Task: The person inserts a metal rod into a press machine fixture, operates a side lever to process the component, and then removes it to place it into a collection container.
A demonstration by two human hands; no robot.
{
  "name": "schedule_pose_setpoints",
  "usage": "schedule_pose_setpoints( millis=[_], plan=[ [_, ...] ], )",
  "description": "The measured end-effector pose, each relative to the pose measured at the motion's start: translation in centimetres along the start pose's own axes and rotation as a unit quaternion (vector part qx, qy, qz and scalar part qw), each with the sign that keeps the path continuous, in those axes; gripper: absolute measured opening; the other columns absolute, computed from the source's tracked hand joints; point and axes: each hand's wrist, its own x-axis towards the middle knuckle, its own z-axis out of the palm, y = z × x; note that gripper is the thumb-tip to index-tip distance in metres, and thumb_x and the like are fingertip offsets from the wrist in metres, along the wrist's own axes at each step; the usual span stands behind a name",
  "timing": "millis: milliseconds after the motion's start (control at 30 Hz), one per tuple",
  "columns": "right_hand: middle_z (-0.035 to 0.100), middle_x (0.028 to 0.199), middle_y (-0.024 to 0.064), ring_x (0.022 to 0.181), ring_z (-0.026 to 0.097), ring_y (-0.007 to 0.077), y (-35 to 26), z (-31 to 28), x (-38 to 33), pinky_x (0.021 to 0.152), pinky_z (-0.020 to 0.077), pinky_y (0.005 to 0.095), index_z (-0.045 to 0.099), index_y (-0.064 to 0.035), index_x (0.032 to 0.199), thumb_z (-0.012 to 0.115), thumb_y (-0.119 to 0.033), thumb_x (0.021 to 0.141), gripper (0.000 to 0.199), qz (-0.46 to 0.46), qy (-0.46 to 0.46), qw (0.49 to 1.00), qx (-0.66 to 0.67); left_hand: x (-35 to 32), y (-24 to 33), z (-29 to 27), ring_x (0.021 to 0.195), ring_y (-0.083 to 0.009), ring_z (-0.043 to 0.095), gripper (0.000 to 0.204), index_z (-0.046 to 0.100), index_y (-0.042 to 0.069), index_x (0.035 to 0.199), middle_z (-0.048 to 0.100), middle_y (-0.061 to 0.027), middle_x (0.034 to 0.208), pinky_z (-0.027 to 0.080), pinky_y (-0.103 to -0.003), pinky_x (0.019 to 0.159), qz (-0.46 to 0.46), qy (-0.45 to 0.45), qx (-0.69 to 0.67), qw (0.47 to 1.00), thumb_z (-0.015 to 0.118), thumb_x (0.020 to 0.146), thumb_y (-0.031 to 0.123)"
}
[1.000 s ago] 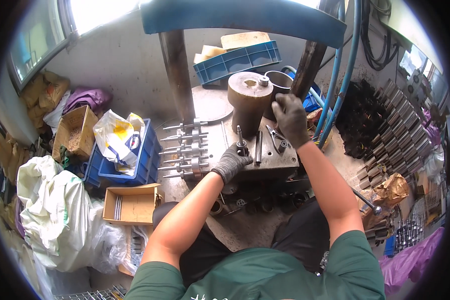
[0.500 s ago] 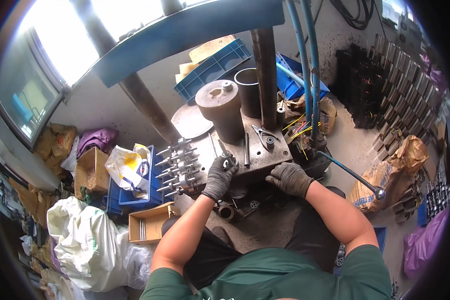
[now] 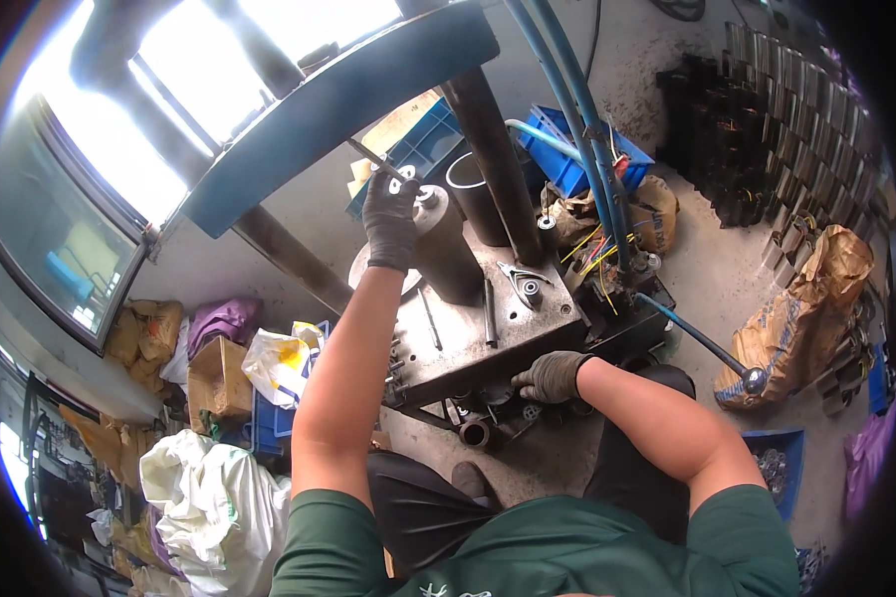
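Gloves are covering both my hands as I am sitting over the steel press table (image 3: 468,343). My left hand (image 3: 390,214) is reaching up and away from me, its fingers curled closed over the top edge of the dark metal cylinder (image 3: 445,249) that is standing upright on the far part of the table; a thin rod (image 3: 373,157) is sticking out above my knuckles, and I cannot tell whether I am pinching it or only touching it. The cylinder is lying directly under and just right of that hand, touching my glove at its upper rim. My right hand (image 3: 551,376) is resting much nearer to me, at the front right corner of the table, fingers bent and gripping the table's edge; small dark parts are sitting just below it, though I cannot make out what they are. Between my two hands, a long bolt (image 3: 489,313) is lying flat on the plate beside a triangular bracket (image 3: 524,283). A lever with a ball knob (image 3: 754,379) is sticking out to my right, well apart from my right hand. Blue hoses (image 3: 577,129) are running down beside the black column (image 3: 493,159) behind the cylinder.
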Motion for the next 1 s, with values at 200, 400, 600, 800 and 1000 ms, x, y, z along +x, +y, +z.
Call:
schedule_pose_setpoints(
  millis=[200, 400, 600, 800, 1000],
  plan=[
    [0.078, 0.104, 0.0141, 0.102, 0.073, 0.0382, 2.4, 2.1, 0.9, 0.093, 0.0558, 0.0481, 0.074, -0.0129, 0.119, 0.059, -0.023, 0.092, 0.033, -0.048, -0.021, 0.991, -0.124, 0.1, 2.2, 2.9, 0.101, -0.0161, 0.071, 0.044, 0.062, 0.005, 0.136, 0.073, -0.0062, 0.110, 0.057, -0.030, 0.089, -0.198, -0.021, -0.245, 0.949, 0.077, 0.095, 0.006],
    [0.078, 0.097, 0.0129, 0.098, 0.075, 0.0353, -0.2, 0.1, -0.3, 0.084, 0.0601, 0.0453, 0.079, -0.0119, 0.098, 0.069, -0.014, 0.082, 0.019, -0.053, 0.056, 0.994, -0.083, -0.1, -1.2, 0.5, 0.084, -0.0108, 0.065, 0.050, 0.060, 0.010, 0.140, 0.068, -0.0040, 0.102, 0.055, -0.022, 0.073, 0.175, -0.030, 0.218, 0.960, 0.078, 0.093, 0.009],
    [0.077, 0.101, 0.0124, 0.098, 0.074, 0.0344, -0.6, 0.5, -3.1, 0.084, 0.0596, 0.0468, 0.078, -0.0119, 0.105, 0.068, -0.017, 0.084, 0.023, -0.069, 0.111, 0.988, -0.088, 0.4, 2.8, 2.5, 0.097, -0.0156, 0.071, 0.047, 0.056, 0.011, 0.146, 0.073, -0.0068, 0.110, 0.060, -0.029, 0.078, -0.281, -0.053, -0.240, 0.928, 0.070, 0.101, 0.008],
    [0.071, 0.099, 0.0110, 0.094, 0.071, 0.0338, -5.1, -3.3, -11.3, 0.083, 0.0576, 0.0466, 0.074, -0.0112, 0.112, 0.069, -0.022, 0.085, 0.030, -0.123, 0.223, 0.964, -0.079, 0.3, 1.5, 2.1, 0.071, -0.0085, 0.062, 0.052, 0.055, 0.013, 0.149, 0.074, -0.0058, 0.097, 0.052, -0.025, 0.063, -0.298, -0.038, -0.265, 0.916, 0.072, 0.101, 0.009],
    [0.070, 0.099, 0.0100, 0.097, 0.069, 0.0327, -6.0, -7.2, -18.8, 0.083, 0.0565, 0.0471, 0.073, -0.0107, 0.113, 0.069, -0.018, 0.085, 0.030, -0.102, 0.254, 0.959, -0.072, 0.2, 3.0, 1.9, 0.070, -0.0086, 0.060, 0.050, 0.056, 0.009, 0.146, 0.073, -0.0070, 0.098, 0.050, -0.025, 0.057, -0.324, -0.012, -0.356, 0.876, 0.073, 0.099, 0.006]
  ],
)
